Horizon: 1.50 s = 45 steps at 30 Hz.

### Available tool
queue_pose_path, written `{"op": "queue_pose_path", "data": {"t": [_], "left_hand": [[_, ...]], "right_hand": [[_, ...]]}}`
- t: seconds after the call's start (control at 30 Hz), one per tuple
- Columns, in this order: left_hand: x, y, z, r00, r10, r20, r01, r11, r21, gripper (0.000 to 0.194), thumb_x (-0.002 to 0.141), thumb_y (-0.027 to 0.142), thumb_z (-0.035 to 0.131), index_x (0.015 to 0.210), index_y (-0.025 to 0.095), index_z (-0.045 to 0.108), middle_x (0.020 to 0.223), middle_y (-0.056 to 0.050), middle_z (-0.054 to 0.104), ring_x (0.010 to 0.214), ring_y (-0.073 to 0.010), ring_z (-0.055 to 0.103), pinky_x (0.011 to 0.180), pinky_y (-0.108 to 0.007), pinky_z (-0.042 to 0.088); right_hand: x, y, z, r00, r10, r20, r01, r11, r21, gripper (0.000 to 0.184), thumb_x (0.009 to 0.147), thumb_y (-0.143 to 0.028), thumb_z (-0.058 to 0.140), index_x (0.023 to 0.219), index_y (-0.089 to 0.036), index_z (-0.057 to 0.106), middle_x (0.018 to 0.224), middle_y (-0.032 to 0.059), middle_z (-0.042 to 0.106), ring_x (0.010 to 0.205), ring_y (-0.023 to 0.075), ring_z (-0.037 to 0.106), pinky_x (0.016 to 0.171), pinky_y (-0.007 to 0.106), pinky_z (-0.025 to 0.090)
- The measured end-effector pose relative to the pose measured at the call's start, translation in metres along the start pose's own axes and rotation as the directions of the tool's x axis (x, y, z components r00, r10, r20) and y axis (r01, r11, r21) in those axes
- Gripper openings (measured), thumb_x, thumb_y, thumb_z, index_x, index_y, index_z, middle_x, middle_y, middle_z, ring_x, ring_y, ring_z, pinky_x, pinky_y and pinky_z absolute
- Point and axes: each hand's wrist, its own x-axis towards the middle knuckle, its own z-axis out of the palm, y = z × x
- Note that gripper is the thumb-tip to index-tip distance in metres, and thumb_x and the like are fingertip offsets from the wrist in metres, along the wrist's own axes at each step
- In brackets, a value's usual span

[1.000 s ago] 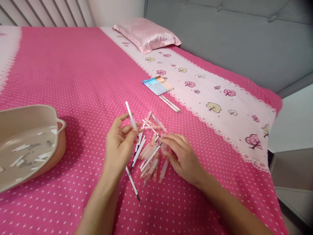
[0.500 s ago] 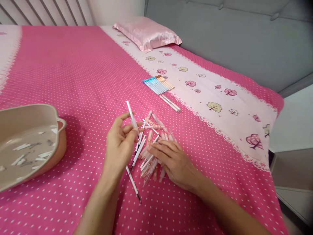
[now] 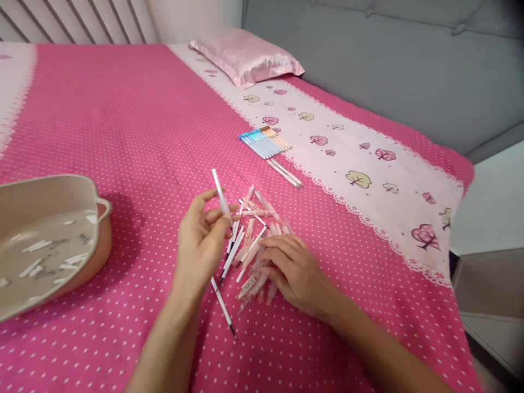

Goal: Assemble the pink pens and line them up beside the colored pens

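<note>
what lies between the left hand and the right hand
In the head view, white tubes with dark tips and pinkish pen barrels lie loosely heaped between the left hand and the right hand, on the dotted pink bedspread.

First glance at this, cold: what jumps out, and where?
The bright pink dotted bedspread dominates, spread under nearly everything. Next, the jumble of pen parts at centre, with the right hand on its near right side and the left hand holding a whitish pen piece. Beyond it lies a neat row of blue and peach pens.
</note>
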Motion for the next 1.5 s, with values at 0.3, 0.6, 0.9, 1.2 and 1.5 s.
{"op": "queue_pose_path", "data": {"t": [0.3,0.6,0.9,1.2,1.5], "left_hand": [[0.000,0.000,-0.001,1.000,0.001,0.005,-0.001,1.000,0.009,0.040,0.072,0.013,0.059,0.111,0.016,0.053,0.081,-0.004,0.070,0.056,-0.0115,0.059,0.050,-0.022,0.043],[-0.001,-0.002,-0.001,1.000,0.001,0.011,-0.001,1.000,0.005,0.040,0.073,0.014,0.059,0.112,0.018,0.054,0.084,-0.005,0.071,0.063,-0.0136,0.062,0.054,-0.023,0.044],[-0.001,0.000,0.000,1.000,-0.015,0.008,0.015,1.000,0.011,0.040,0.072,0.014,0.059,0.112,0.017,0.054,0.082,-0.004,0.071,0.056,-0.0119,0.060,0.051,-0.022,0.043],[-0.002,0.000,0.000,1.000,-0.009,0.015,0.009,1.000,0.010,0.039,0.072,0.014,0.059,0.111,0.018,0.054,0.081,-0.004,0.071,0.053,-0.0114,0.058,0.050,-0.022,0.042],[-0.001,0.000,0.001,1.000,-0.008,0.019,0.008,1.000,0.011,0.041,0.071,0.015,0.060,0.112,0.017,0.053,0.081,-0.005,0.071,0.058,-0.0133,0.060,0.051,-0.023,0.043]], "right_hand": [[-0.001,0.005,-0.002,0.996,0.024,-0.083,-0.026,0.999,-0.027,0.013,0.090,-0.026,0.050,0.091,-0.020,0.061,0.104,0.0070,0.066,0.100,0.0208,0.057,0.094,0.042,0.037],[0.017,-0.009,0.006,0.992,0.108,0.069,-0.100,0.988,-0.115,0.039,0.093,-0.046,0.042,0.125,-0.027,0.050,0.119,0.0070,0.057,0.111,0.0236,0.047,0.104,0.050,0.023],[0.017,-0.012,0.009,0.987,0.148,0.057,-0.141,0.984,-0.109,0.029,0.093,-0.045,0.041,0.105,-0.024,0.057,0.106,0.0049,0.061,0.106,0.0224,0.048,0.108,0.051,0.015],[0.012,-0.006,0.011,0.973,0.211,-0.096,-0.212,0.977,-0.001,0.015,0.091,-0.033,0.047,0.093,-0.020,0.055,0.086,0.0026,0.062,0.088,0.0197,0.055,0.098,0.044,0.031],[0.014,0.000,0.008,0.880,0.420,-0.221,-0.354,0.891,0.284,0.009,0.086,-0.026,0.053,0.085,-0.021,0.060,0.083,0.0036,0.066,0.078,0.0191,0.061,0.076,0.035,0.047]]}}
